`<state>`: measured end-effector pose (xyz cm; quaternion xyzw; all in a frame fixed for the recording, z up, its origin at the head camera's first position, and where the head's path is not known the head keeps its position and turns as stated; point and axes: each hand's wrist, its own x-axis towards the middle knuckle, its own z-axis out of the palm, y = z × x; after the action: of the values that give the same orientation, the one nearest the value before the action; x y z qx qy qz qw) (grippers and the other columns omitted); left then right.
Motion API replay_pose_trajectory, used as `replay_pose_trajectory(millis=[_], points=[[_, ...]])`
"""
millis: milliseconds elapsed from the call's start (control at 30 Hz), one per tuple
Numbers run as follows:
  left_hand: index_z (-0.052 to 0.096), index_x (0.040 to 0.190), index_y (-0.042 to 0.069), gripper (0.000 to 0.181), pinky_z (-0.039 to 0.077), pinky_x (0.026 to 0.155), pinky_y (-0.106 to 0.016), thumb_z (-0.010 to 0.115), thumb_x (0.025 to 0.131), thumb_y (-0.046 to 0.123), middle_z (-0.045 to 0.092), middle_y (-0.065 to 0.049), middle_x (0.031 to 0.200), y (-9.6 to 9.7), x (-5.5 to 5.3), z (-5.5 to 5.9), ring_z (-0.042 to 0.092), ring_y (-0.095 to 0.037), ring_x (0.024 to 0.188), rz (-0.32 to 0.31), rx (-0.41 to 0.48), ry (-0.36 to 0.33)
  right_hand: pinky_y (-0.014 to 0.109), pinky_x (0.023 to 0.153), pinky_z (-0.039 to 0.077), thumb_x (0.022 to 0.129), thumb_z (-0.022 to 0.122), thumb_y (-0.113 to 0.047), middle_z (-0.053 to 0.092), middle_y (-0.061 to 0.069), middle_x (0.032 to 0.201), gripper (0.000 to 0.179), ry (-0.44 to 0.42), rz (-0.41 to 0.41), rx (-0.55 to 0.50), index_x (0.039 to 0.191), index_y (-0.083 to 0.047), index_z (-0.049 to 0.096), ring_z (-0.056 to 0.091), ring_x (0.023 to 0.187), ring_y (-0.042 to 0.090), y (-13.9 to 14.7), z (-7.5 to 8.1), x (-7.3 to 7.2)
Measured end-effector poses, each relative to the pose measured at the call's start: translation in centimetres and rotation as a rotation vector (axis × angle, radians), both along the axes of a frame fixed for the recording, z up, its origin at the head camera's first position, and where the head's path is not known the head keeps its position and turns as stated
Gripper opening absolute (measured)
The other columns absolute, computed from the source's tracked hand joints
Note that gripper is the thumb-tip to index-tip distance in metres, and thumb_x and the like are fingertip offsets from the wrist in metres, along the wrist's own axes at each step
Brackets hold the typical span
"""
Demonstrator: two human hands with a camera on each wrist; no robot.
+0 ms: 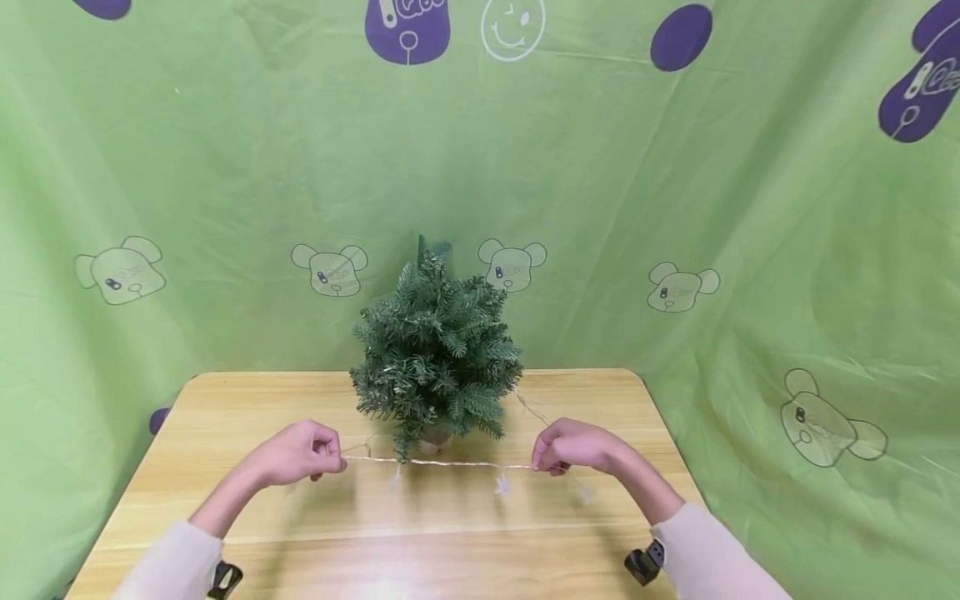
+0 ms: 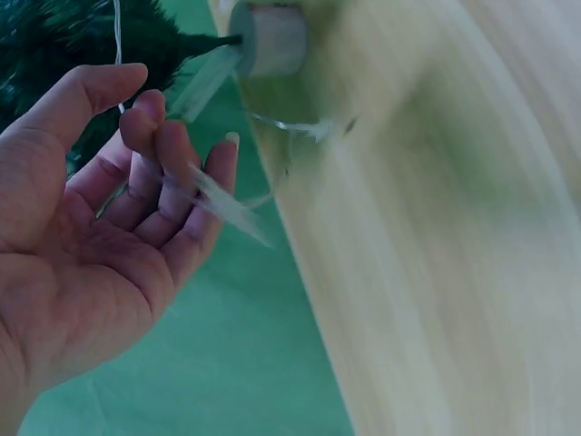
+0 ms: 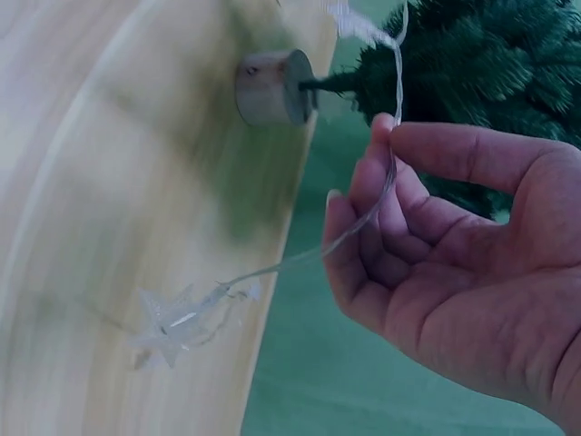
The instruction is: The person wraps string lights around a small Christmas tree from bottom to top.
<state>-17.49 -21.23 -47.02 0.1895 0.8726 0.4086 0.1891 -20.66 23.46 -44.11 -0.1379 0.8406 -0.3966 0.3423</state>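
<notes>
A small green artificial tree (image 1: pixel 435 350) stands on a round wooden base (image 3: pixel 270 86) at the middle back of the wooden table (image 1: pixel 420 542). In front of it a thin clear light string (image 1: pixel 442 462) with little star pendants (image 3: pixel 172 322) is stretched level between my hands. My left hand (image 1: pixel 330 457) pinches its left end between thumb and forefinger (image 2: pixel 136 113). My right hand (image 1: pixel 542 462) pinches the right end, thumb on forefinger (image 3: pixel 386 127). From the right hand the string (image 1: pixel 532 408) runs up into the tree's branches. Stars hang just above the tabletop.
A green cloth with purple and bear prints (image 1: pixel 675 208) hangs behind and on both sides of the table. The table's right edge (image 1: pixel 667 433) and left edge (image 1: pixel 142 467) lie just outside my hands. Black wrist-camera mounts (image 1: pixel 645 562) sit on both sleeves.
</notes>
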Motion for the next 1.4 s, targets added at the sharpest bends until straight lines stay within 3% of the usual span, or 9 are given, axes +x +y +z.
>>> replay_pose_trajectory(millis=[367,633,800,933,1167,1400], points=[[0.067,0.085,0.003,0.008,0.052,0.061,-0.025,0.071,0.086,0.01,0.062,0.003,0.07,-2.2,0.2,2.8,0.054,-0.008,0.062,-0.068,0.073,-0.056,0.027,0.065,0.048,0.082,0.059,-0.001,0.061,0.004,0.072,0.013,-0.081,0.089,0.007,0.089,0.004,0.068,0.052,0.065,0.016,2.4,2.5,0.0],[0.071,0.087,0.007,0.005,0.059,0.066,-0.029,0.067,0.089,0.008,0.07,0.0,0.079,-2.9,0.4,3.5,0.064,-0.01,0.07,-0.16,0.086,-0.043,0.029,0.067,0.049,0.081,0.06,-0.002,0.062,0.003,0.073,0.01,-0.083,0.128,0.018,0.086,0.001,0.068,0.053,0.066,0.017,3.2,4.0,-0.2],[0.071,0.092,0.0,0.009,0.058,0.065,-0.026,0.067,0.088,0.006,0.071,-0.005,0.079,-3.3,0.7,3.6,0.063,-0.01,0.067,-0.177,0.105,-0.125,0.031,0.069,0.05,0.082,0.061,-0.003,0.061,0.004,0.073,0.01,-0.104,0.138,0.022,0.087,0.001,0.068,0.053,0.067,0.017,3.6,4.3,0.0],[0.07,0.091,-0.001,0.01,0.056,0.064,-0.023,0.069,0.09,0.009,0.071,0.0,0.077,-3.6,1.0,3.9,0.062,-0.007,0.066,-0.18,0.099,-0.145,0.033,0.071,0.052,0.08,0.061,-0.001,0.063,0.003,0.076,0.012,-0.092,0.135,0.035,0.089,0.001,0.069,0.056,0.071,0.018,3.9,4.6,0.0],[0.071,0.088,0.005,0.007,0.055,0.065,-0.024,0.069,0.09,0.012,0.069,0.006,0.077,-4.1,1.2,6.7,0.061,-0.005,0.066,-0.227,0.043,-0.085,0.04,0.085,0.054,0.08,0.066,-0.006,0.068,0.005,0.085,0.013,-0.036,0.147,0.092,0.092,-0.002,0.07,0.064,0.086,0.022,4.0,6.7,-0.5],[0.07,0.085,0.012,0.004,0.052,0.066,-0.024,0.069,0.089,0.014,0.066,0.006,0.079,-4.6,0.6,10.0,0.058,-0.005,0.07,-0.215,-0.025,-0.015,0.039,0.089,0.053,0.083,0.064,-0.008,0.07,0.007,0.09,0.013,-0.034,0.164,0.098,0.093,-0.001,0.069,0.065,0.089,0.024,4.0,8.5,-1.0]])
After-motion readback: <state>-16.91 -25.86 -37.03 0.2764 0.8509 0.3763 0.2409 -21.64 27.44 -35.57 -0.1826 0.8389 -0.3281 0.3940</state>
